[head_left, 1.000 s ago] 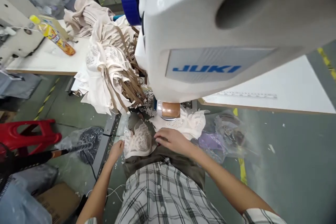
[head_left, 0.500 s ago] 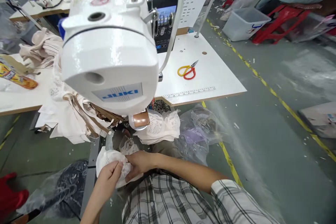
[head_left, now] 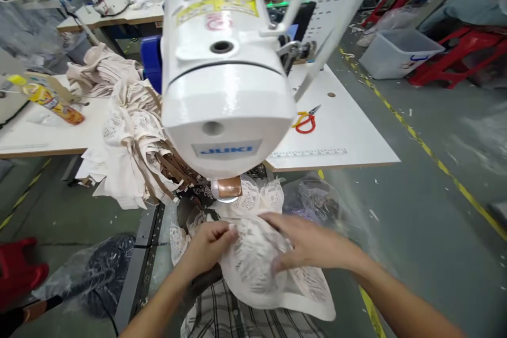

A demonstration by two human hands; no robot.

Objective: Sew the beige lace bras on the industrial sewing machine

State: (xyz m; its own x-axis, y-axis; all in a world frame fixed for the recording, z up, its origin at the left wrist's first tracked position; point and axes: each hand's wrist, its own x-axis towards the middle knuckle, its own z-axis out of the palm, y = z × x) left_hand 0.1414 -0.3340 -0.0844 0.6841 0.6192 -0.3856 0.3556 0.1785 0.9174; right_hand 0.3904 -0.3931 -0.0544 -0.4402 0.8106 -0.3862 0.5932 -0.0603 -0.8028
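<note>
A white lace bra (head_left: 253, 264) is spread between my two hands, above my lap and below the sewing machine head. My left hand (head_left: 208, 245) pinches its left upper edge between thumb and fingers. On the other side, my right hand (head_left: 309, 240) holds the lace, fingers over the top edge and thumb lower on the front, somewhat blurred. More lace bras (head_left: 263, 195) lie just beyond, under the copper-coloured part of the white sewing machine (head_left: 229, 111). Another lace piece (head_left: 180, 240) hangs to the left of my left hand.
Beige bra pieces with brown straps (head_left: 134, 153) hang over the left table edge. Red-and-yellow scissors (head_left: 306, 122) and a clear ruler (head_left: 309, 152) lie on the white table (head_left: 360, 142). A drink bottle (head_left: 57, 105) lies tilted at left. A plastic bin (head_left: 398, 53) stands at far right.
The bra has moved right and up from the left of my lap and is now spread wide. My hands have moved apart, and the view has shifted left.
</note>
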